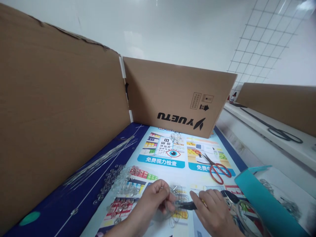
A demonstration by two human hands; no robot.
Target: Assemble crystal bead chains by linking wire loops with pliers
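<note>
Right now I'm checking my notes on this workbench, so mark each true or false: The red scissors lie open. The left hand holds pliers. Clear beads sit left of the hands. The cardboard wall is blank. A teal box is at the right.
1. The red scissors lie open: true.
2. The left hand holds pliers: false; the right hand grips the pliers, while the left pinches thin wire.
3. Clear beads sit left of the hands: true.
4. The cardboard wall is blank: false; it bears upside-down lettering.
5. A teal box is at the right: true.
</note>
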